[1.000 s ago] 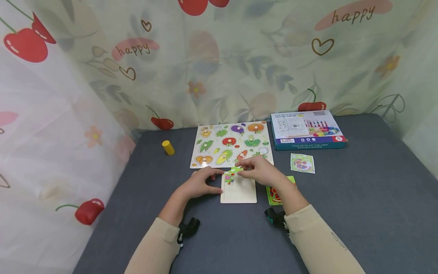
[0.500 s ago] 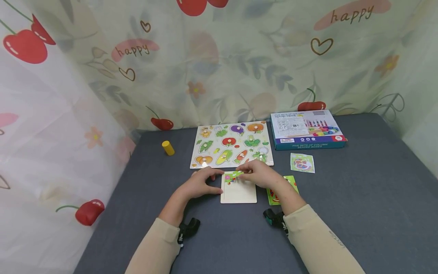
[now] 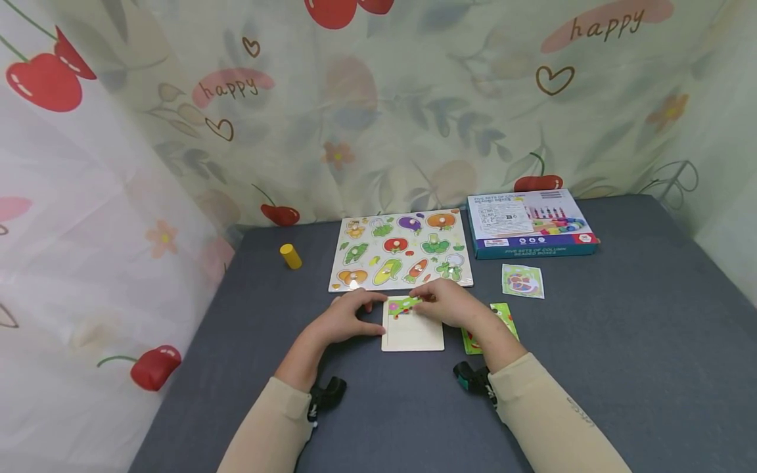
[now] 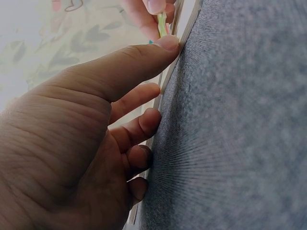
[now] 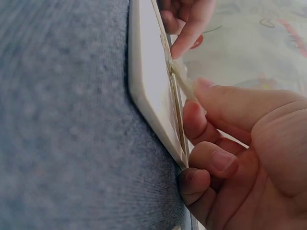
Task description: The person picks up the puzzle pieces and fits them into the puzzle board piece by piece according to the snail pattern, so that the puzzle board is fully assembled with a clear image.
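A small pale wooden puzzle tray (image 3: 414,338) lies on the table, with a colourful puzzle piece (image 3: 393,307) in its far left corner. My left hand (image 3: 344,318) rests at the tray's left side, the thumb and index fingertip touching its edge. Over the tray's far side, my right hand (image 3: 447,302) pinches a green puzzle piece (image 3: 407,303) between thumb and index finger. The right wrist view shows this piece (image 5: 184,81) tilted, its lower end at the tray (image 5: 151,72). Whether it lies flush with the other piece cannot be told.
Behind the tray lies a vegetable puzzle board (image 3: 402,256). A boxed bead set (image 3: 532,226) stands at the back right, with a picture card (image 3: 523,282) before it. Green puzzle pieces or a card (image 3: 503,315) lie partly under my right forearm. A yellow cylinder (image 3: 290,256) stands left.
My right hand has lowered the green piece toward the tray's far left corner, turning it to lie closer over the piece there. My left hand has stayed in place.
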{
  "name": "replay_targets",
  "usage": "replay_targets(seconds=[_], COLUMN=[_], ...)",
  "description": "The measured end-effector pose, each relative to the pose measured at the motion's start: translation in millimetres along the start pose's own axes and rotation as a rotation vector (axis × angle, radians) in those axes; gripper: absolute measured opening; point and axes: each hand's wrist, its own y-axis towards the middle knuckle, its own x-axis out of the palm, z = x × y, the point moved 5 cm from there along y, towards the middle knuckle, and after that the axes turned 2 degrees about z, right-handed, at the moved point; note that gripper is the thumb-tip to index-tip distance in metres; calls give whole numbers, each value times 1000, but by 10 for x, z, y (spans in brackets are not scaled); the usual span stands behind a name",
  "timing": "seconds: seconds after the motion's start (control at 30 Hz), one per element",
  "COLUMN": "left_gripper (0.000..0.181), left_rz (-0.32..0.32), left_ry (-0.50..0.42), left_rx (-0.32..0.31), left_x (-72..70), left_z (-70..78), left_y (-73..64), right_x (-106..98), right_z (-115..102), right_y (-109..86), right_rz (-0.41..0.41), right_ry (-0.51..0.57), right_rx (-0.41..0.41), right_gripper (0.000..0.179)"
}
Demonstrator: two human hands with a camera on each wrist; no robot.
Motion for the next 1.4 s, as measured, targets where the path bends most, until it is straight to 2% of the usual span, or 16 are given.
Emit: replay_targets(seconds=[0.27, 0.53, 0.87, 1.13, 1.4], left_gripper=[58, 58, 58, 59, 59], left_rz=[3, 8, 7, 6, 1], left_ry=[-7, -13, -22, -11, -2], left_rx=[1, 9, 7, 8, 14], left_x=[-4, -5, -9, -12, -18], left_z=[8, 4, 13, 20, 25], left_y=[-3, -10, -12, -4, 1], right_x=[2, 15, 3, -12, 1], right_z=[-40, -60, -59, -40, -35], right_y=[-5, -4, 5, 13, 7], right_rz=[-7, -10, 19, 54, 28], right_ry=[-119, -179, -216, -225, -217], right_rx=[-30, -66, -98, -83, -102], right_gripper=[31, 33, 24, 19, 23])
